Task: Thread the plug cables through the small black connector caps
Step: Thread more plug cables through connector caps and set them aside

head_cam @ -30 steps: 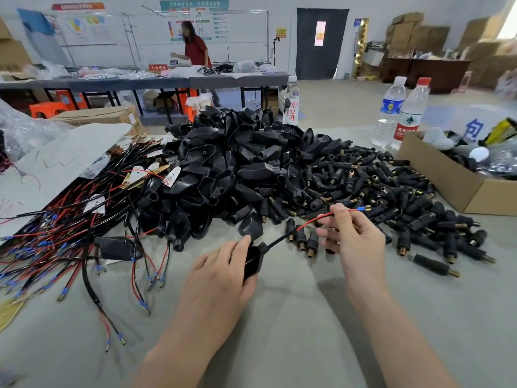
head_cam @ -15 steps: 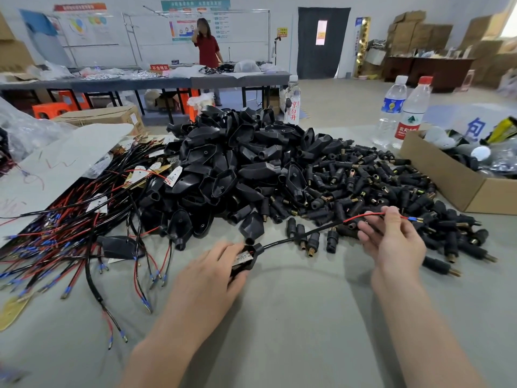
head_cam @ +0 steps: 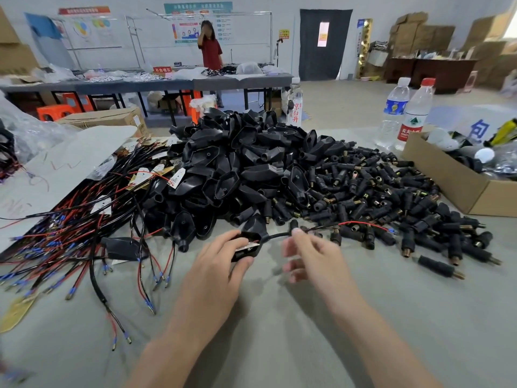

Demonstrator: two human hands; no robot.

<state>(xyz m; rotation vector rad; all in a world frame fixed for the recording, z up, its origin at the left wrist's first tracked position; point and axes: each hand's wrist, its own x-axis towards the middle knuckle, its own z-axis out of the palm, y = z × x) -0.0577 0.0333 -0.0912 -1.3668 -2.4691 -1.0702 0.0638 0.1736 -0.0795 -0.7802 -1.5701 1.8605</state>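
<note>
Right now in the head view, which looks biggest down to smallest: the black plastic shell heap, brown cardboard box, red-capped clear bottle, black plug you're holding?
Largest first:
black plastic shell heap
brown cardboard box, cut off by the frame edge
red-capped clear bottle
black plug in the left hand, smallest though nearest

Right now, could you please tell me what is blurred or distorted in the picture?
Head view: the right hand is motion-blurred at the fingers; the left hand and the black plug it grips look sharp. Head view, edges: the lens bows the far table; lighting even, shadows soft.
</note>
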